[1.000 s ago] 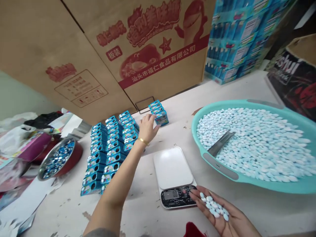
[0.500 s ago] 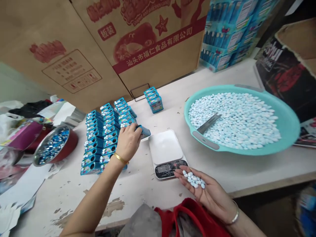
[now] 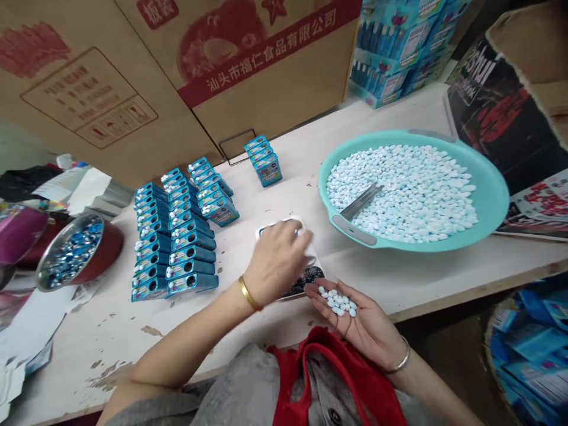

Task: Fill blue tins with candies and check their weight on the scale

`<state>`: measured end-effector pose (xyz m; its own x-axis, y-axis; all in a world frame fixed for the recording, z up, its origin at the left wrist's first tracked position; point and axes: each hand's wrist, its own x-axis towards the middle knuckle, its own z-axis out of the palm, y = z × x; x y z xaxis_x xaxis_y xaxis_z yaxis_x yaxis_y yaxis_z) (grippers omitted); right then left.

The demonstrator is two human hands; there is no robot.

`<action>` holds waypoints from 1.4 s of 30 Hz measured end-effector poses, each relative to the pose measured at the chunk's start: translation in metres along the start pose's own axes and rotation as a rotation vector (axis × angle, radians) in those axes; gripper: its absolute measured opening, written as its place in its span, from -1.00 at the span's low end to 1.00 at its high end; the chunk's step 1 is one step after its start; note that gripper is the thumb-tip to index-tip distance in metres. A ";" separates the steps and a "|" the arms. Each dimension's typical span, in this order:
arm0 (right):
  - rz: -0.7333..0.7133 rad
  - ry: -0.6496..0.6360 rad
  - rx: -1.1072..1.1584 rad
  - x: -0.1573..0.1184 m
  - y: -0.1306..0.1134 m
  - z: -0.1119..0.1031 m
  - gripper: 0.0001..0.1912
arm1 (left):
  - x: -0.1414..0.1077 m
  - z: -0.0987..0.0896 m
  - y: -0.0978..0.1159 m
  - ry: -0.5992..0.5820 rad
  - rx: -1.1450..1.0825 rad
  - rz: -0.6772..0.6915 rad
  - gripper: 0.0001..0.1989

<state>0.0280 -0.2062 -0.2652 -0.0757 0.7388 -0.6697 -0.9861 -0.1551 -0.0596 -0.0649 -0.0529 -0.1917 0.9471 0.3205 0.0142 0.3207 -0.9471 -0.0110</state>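
Observation:
My left hand (image 3: 280,255) is over the white kitchen scale (image 3: 310,275), fingers curled down and slightly blurred. Beneath them it grips a small blue candy box, of which only a bit of edge shows. My right hand (image 3: 361,325) lies palm up and cupped, just in front of the scale's display. It cradles a small heap of pale blue and white oval candies (image 3: 339,302). To the left stand rows of small blue boxes (image 3: 193,254) with round holes in their tops. My left hand covers most of the scale's plate.
A turquoise basin (image 3: 488,201) of the same candies, with a metal scoop (image 3: 361,201), stands at right. At left is a metal bowl (image 3: 109,248) of shiny blue wrapped pieces. A few boxes (image 3: 266,165) sit near large cartons (image 3: 266,94). Display packs (image 3: 386,53) are stacked behind.
My left hand has carried a box from the rows rightward to the scale. My right hand stays cupped around the candies. The camera view has shifted somewhat.

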 end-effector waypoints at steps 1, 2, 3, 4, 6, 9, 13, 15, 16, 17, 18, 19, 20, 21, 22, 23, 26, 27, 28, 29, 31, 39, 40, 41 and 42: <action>-0.008 -0.011 0.026 0.002 0.000 -0.001 -0.83 | -0.007 0.004 0.012 -0.038 -0.061 0.069 -0.70; -0.017 -0.019 0.046 0.003 0.000 -0.002 -0.85 | -0.014 0.009 0.024 -0.085 -0.116 0.131 -0.70; -0.022 -0.021 0.054 0.004 0.000 -0.004 -0.87 | -0.020 0.016 0.036 -0.126 -0.159 0.168 -0.70; -0.021 -0.018 0.052 0.004 0.000 -0.005 -0.88 | -0.026 0.025 0.046 -0.155 -0.189 0.179 -0.71; 0.005 0.000 0.036 0.003 0.000 -0.007 -0.88 | -0.033 0.041 0.060 -0.184 -0.234 0.168 -0.76; 0.054 0.044 0.040 0.000 0.001 -0.010 -0.89 | -0.037 0.054 0.066 -0.212 -0.306 0.171 -0.83; 0.091 0.085 0.061 -0.004 0.003 -0.012 -0.92 | -0.037 0.055 0.062 -0.193 -0.330 0.187 -0.84; 0.096 0.099 0.068 -0.004 0.004 -0.011 -0.91 | -0.038 0.054 0.061 -0.172 -0.330 0.193 -0.85; 0.096 0.104 0.069 -0.004 0.004 -0.010 -0.91 | -0.038 0.055 0.061 -0.162 -0.332 0.191 -0.85; 0.097 0.108 0.069 -0.004 0.004 -0.009 -0.91 | -0.039 0.055 0.060 -0.152 -0.335 0.187 -0.86; 0.100 0.110 0.066 -0.004 0.005 -0.008 -0.91 | -0.040 0.056 0.060 -0.144 -0.336 0.183 -0.86; 0.107 0.109 0.063 -0.004 0.005 -0.007 -0.91 | -0.041 0.057 0.060 -0.139 -0.338 0.179 -0.86; 0.115 0.108 0.062 -0.004 0.005 -0.006 -0.91 | -0.042 0.058 0.059 -0.138 -0.343 0.173 -0.86; 0.123 0.104 0.063 -0.003 0.006 -0.005 -0.91 | -0.042 0.059 0.057 -0.139 -0.354 0.164 -0.86; 0.127 0.096 0.066 -0.002 0.006 -0.005 -0.92 | -0.043 0.058 0.055 -0.141 -0.376 0.152 -0.86; 0.125 0.086 0.071 0.000 0.006 -0.004 -0.91 | -0.042 0.056 0.052 -0.139 -0.412 0.137 -0.87; 0.077 0.052 0.088 0.007 0.005 0.000 -0.89 | -0.037 0.043 0.035 -0.061 -0.581 0.095 -0.88; 0.051 0.036 0.085 0.009 0.004 0.003 -0.88 | -0.033 0.037 0.028 -0.002 -0.629 0.083 -0.88; 0.027 0.016 0.075 0.011 0.002 0.007 -0.87 | -0.028 0.030 0.019 0.071 -0.659 0.068 -0.89; 0.009 -0.007 0.057 0.013 0.001 0.011 -0.85 | -0.023 0.024 0.010 0.151 -0.669 0.048 -0.90; -0.005 -0.047 0.007 0.015 -0.001 0.018 -0.79 | -0.011 0.013 -0.007 0.292 -0.632 -0.005 -0.93; 0.007 -0.021 -0.065 0.015 -0.002 0.019 -0.74 | 0.017 0.014 -0.048 0.281 -0.392 -0.146 -0.93; 0.008 -0.014 -0.060 0.015 -0.002 0.018 -0.74 | 0.016 0.013 -0.049 0.265 -0.387 -0.143 -0.92; 0.007 -0.005 -0.051 0.015 -0.003 0.018 -0.73 | 0.015 0.012 -0.048 0.263 -0.393 -0.132 -0.90; 0.008 0.004 -0.041 0.015 -0.004 0.019 -0.73 | 0.012 0.010 -0.046 0.272 -0.408 -0.116 -0.88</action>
<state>0.0284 -0.1823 -0.2613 -0.0824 0.7347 -0.6734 -0.9786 -0.1877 -0.0849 -0.0677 -0.0051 -0.2007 0.8511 0.4600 0.2532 0.3421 -0.8516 0.3971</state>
